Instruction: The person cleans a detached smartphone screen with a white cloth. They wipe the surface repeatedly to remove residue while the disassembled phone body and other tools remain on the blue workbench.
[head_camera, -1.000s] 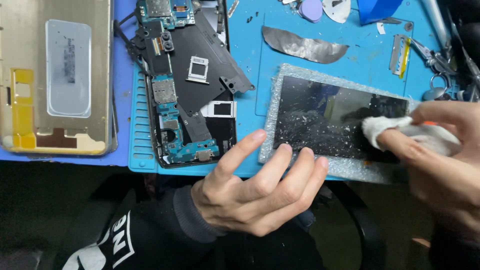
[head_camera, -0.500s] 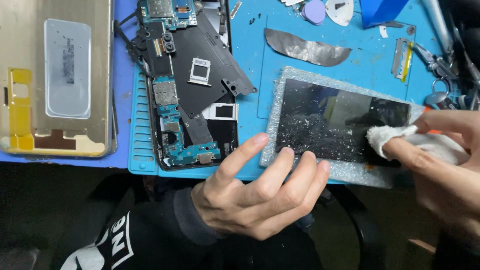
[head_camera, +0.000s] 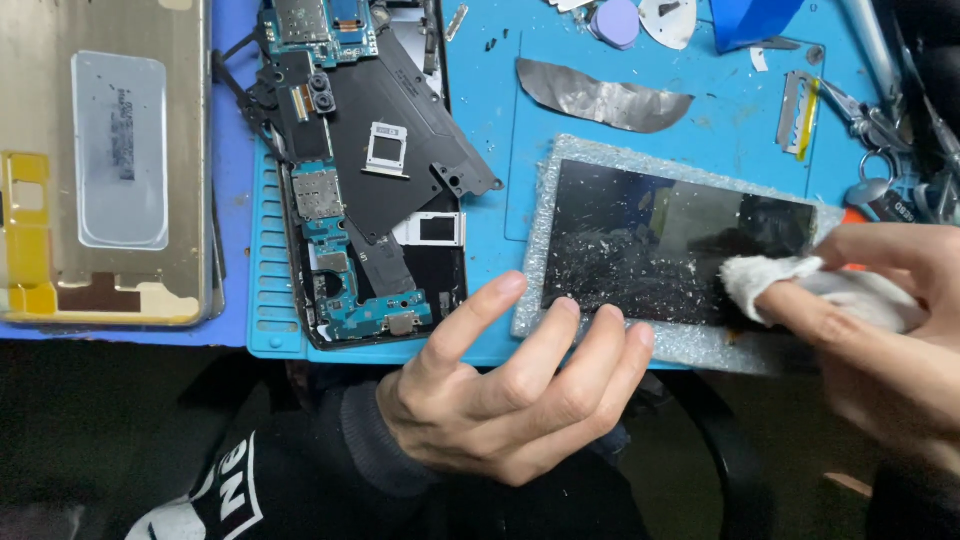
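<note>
Nearest me, my left hand (head_camera: 510, 390) lies palm up at the table edge, fingers spread and loosely curled, holding nothing; its fingertips (head_camera: 563, 308) touch the near edge of the dark glass panel (head_camera: 650, 240). My right hand (head_camera: 880, 330) pinches a white cloth (head_camera: 790, 285) and presses it onto the panel's right part. The panel lies flat on a silvery foam pad (head_camera: 590, 160) on the blue mat (head_camera: 720, 90), pale specks strewn over its left half. Left of it lies an opened phone body (head_camera: 370, 200) with bare circuit boards; beyond, a strip of foil (head_camera: 600, 97). Far left sits a gold back cover (head_camera: 110, 150).
</note>
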